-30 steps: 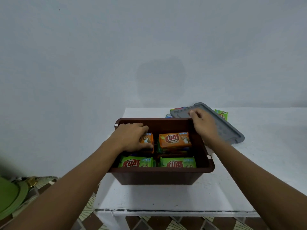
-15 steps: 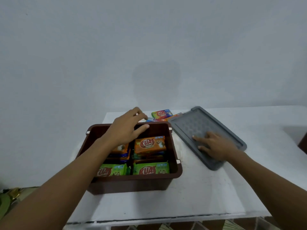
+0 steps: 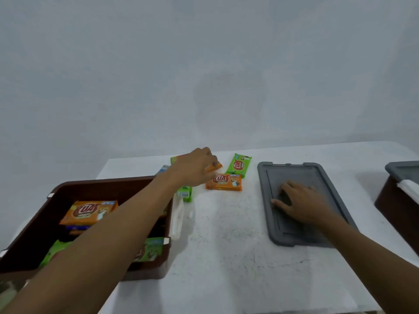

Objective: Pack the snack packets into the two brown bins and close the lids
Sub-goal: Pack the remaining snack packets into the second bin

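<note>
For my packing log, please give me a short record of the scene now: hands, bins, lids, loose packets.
left hand: grips a far orange packet
right hand: flat on the loose grey lid
open brown bin: holds snack packets, no lid
second brown bin: right edge, under second grey lid
loose on white table: near orange packet, green packet

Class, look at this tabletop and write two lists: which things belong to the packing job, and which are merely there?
Belong to the job:
open brown bin
held orange packet, gripped by the left hand
loose orange packet
green packet
grey lid, under the flat right hand
second brown bin

Merely there:
white table
wall
</note>
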The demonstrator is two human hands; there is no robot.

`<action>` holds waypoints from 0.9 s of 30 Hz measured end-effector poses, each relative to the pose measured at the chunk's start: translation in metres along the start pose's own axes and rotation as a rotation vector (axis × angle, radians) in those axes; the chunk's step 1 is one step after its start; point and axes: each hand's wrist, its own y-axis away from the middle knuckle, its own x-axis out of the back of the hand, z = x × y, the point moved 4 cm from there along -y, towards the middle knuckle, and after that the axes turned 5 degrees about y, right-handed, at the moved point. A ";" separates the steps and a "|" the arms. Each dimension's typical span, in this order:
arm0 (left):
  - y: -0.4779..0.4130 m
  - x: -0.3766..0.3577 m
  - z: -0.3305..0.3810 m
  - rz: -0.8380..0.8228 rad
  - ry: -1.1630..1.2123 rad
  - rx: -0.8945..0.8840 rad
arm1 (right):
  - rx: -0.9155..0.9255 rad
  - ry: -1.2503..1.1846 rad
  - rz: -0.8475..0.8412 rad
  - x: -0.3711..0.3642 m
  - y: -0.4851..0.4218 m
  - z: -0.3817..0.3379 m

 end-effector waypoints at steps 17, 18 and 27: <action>-0.027 -0.045 -0.056 -0.721 -0.484 0.357 | 0.313 -0.115 -0.037 0.007 -0.116 -0.049; -0.026 -0.050 -0.053 -0.742 -0.546 0.341 | 0.336 -0.070 -0.051 0.007 -0.123 -0.050; -0.033 -0.038 -0.050 -0.547 -0.065 0.335 | 0.509 0.171 -0.199 0.001 -0.165 -0.066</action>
